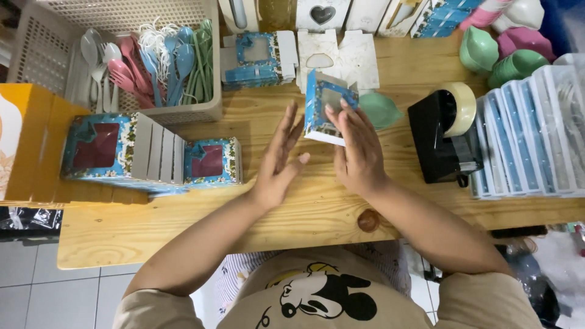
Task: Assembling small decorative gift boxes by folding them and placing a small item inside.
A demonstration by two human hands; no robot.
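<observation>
My right hand (358, 152) rests its fingers against a small blue floral carton (323, 103) with a cut-out window, which stands half folded on the wooden table (183, 219). My left hand (277, 161) is flat and open just left of the carton, fingers together and pointing away, holding nothing. A mint green shell-shaped dish (379, 109) lies right behind the carton.
Folded window boxes (131, 152) lie in a row at the left. A beige basket (131, 55) holds several plastic spoons and forks. A black tape dispenser (445, 137) stands at the right beside stacked flat cartons (524, 140). Green and pink dishes (509, 49) sit far right.
</observation>
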